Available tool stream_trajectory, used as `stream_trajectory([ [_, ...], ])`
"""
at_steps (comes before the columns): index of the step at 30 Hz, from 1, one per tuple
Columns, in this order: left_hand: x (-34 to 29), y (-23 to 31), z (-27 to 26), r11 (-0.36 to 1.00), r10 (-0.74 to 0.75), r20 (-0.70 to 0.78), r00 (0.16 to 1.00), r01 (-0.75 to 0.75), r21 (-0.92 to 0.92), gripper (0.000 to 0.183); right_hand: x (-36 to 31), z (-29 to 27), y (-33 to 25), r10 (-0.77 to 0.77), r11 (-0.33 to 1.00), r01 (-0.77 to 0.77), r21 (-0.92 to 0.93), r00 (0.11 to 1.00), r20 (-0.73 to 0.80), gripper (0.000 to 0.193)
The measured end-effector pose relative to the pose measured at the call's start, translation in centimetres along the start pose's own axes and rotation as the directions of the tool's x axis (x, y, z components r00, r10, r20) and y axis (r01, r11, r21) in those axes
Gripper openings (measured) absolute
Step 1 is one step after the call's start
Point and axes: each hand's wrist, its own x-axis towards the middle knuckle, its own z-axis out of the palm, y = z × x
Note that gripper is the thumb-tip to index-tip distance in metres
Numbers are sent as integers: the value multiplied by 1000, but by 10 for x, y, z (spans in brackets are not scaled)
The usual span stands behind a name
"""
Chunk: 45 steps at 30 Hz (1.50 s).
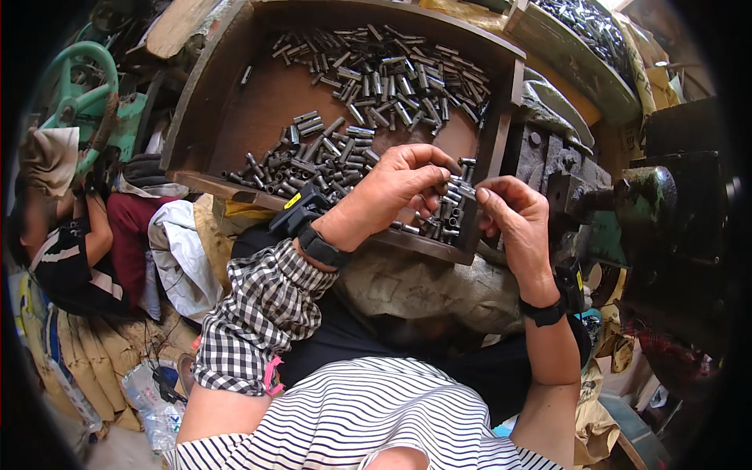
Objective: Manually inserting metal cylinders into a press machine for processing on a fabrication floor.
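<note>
The fingers of the right hand [517, 219] are narrow, thumb and forefinger pinching a short metal tube [468, 191] at their tips, just beside the left hand. The fingers of the left hand [399, 186] are curled, thumb close to forefinger; whether anything sits between them I cannot tell. Under and just nearer than both sets of fingers lies a small cluster of tubes [448, 217], inside the near right corner of a wooden tray [254, 110]. Left of the left fingers, in the same tray, is a loose heap of tubes [301, 166]; beyond the fingers spreads a larger heap [392, 84]. Well beyond the right fingers, a second container [619, 98] holds more small metal pieces. To their right stands a dark machine [681, 211] with worn green paint. Nearer the body than the fingers, a pale sack [419, 294] lies below the tray. Far left of the fingers, another person [74, 243] sits near a green handwheel [82, 86]
</note>
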Motion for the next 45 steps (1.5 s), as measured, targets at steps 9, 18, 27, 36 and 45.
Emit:
stream_trajectory([
  [9,2,-3,6,999,15,-35,999,-14,39,18,4,0,11,45,959,-42,282,999,-5,11],
  [18,-1,-3,14,987,61,-83,995,-48,150,18,4,4,13,13,952,-3,307,999,-31,13],
  [27,-19,17,23,946,-284,368,885,195,261,39,-5,-8,-9,254,820,-469,328,811,526,40],
  [36,-27,22,-3,942,-89,108,990,48,333,36,16,3,4,209,887,-311,340,929,304,20],
  [45,-25,29,-40,967,221,-309,925,-168,191,18,117,59,15,-562,262,467,-845,785,260,20],
])
